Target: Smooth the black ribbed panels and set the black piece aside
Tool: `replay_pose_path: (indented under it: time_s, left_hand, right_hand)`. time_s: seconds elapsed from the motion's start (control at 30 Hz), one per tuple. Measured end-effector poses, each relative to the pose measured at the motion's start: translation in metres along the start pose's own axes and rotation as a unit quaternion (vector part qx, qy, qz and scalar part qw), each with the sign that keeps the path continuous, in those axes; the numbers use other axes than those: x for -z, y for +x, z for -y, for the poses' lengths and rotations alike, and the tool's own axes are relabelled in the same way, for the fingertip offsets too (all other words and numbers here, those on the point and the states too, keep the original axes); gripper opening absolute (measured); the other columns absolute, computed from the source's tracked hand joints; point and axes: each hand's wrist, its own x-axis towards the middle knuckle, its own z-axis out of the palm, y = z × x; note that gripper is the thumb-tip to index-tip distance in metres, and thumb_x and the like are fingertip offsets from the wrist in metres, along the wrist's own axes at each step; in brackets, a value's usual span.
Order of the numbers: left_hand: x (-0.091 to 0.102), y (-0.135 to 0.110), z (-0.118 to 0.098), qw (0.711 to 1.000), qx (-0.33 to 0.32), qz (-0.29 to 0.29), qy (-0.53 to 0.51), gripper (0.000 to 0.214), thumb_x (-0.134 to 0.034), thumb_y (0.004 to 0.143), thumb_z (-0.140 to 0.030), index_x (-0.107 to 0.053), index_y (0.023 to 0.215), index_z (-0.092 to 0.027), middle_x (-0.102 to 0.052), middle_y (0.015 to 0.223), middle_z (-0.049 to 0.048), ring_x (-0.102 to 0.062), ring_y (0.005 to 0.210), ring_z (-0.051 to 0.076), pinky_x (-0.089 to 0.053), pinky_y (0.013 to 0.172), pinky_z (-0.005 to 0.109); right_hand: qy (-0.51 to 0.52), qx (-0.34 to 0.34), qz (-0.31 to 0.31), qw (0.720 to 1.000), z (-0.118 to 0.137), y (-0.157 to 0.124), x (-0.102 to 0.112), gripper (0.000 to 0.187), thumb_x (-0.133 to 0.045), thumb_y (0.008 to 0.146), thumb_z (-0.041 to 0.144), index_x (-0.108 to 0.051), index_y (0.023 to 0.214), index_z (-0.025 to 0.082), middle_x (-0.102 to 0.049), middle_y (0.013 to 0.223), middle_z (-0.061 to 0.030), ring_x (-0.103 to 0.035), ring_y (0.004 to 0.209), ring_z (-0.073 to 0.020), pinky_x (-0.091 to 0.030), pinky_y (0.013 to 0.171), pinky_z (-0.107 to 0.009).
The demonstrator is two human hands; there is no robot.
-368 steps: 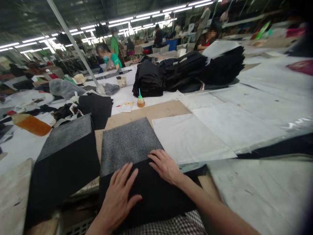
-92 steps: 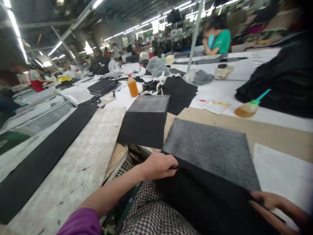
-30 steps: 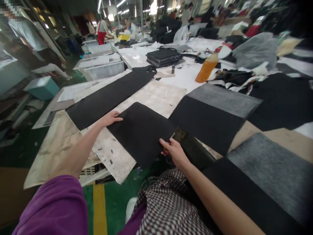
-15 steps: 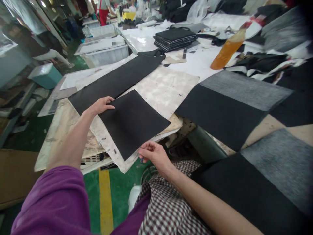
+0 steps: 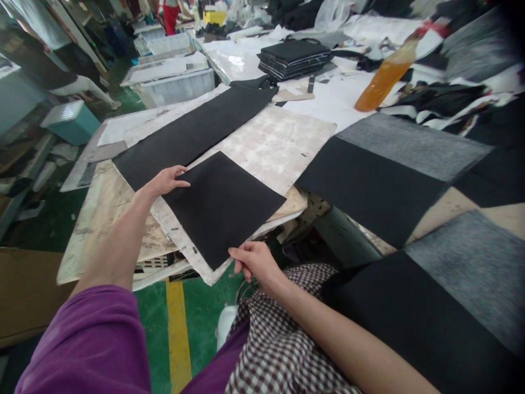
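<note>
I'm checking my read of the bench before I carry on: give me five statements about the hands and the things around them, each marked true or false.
1. The left hand and right hand are both at edges of the black sheet. True.
2. The right hand is holding the orange bottle. False: the orange bottle is on the table, away from both hands.
3. A long black strip lies beyond the sheet. True.
4. The stack of black pieces is inside a teal bin. False: the stack is on the table.
5. A yellow stripe marks the green floor. True.
</note>
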Motion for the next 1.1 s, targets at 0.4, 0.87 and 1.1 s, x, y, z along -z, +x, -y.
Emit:
replay_pose_path:
  time_s: [0.4, 0.87, 1.1]
  left_hand:
    - [0.01, -0.037, -0.004, 0.999, 0.03, -0.033, -0.003, 0.079, -0.086, 0.057, -0.058, -0.062, 0.121, -0.019, -0.07, 0.116, 0.0078, -0.06, 0.117, 0.03, -0.045, 0.107, 0.044]
    - [0.005, -0.059, 0.004, 0.991, 0.044, -0.079, 0.095, 0.073, -0.079, 0.063, -0.062, -0.062, 0.122, -0.023, -0.069, 0.108, 0.0069, -0.062, 0.11, 0.029, -0.047, 0.098, 0.041]
    - [0.004, -0.06, 0.002, 0.99, 0.061, -0.066, 0.107, 0.072, -0.076, 0.066, -0.062, -0.059, 0.125, -0.024, -0.069, 0.109, 0.0051, -0.062, 0.107, 0.027, -0.045, 0.098, 0.038]
  right_hand:
    - [-0.086, 0.04, 0.008, 0.995, -0.019, -0.007, -0.01, 0.029, -0.065, 0.082, 0.04, -0.054, 0.065, 0.02, -0.062, 0.047, 0.0018, -0.044, 0.03, -0.0088, -0.028, 0.028, -0.016]
    - [-0.22, 0.069, -0.023, 0.973, -0.019, -0.01, -0.011, 0.027, -0.061, 0.087, 0.034, -0.054, 0.065, 0.021, -0.064, 0.05, 0.0022, -0.055, 0.036, -0.0111, -0.036, 0.034, -0.017]
    - [-0.247, 0.052, -0.023, 0.967, -0.016, -0.009, -0.01, 0.026, -0.06, 0.088, 0.035, -0.055, 0.067, 0.021, -0.066, 0.053, 0.0007, -0.059, 0.04, -0.013, -0.04, 0.039, -0.019]
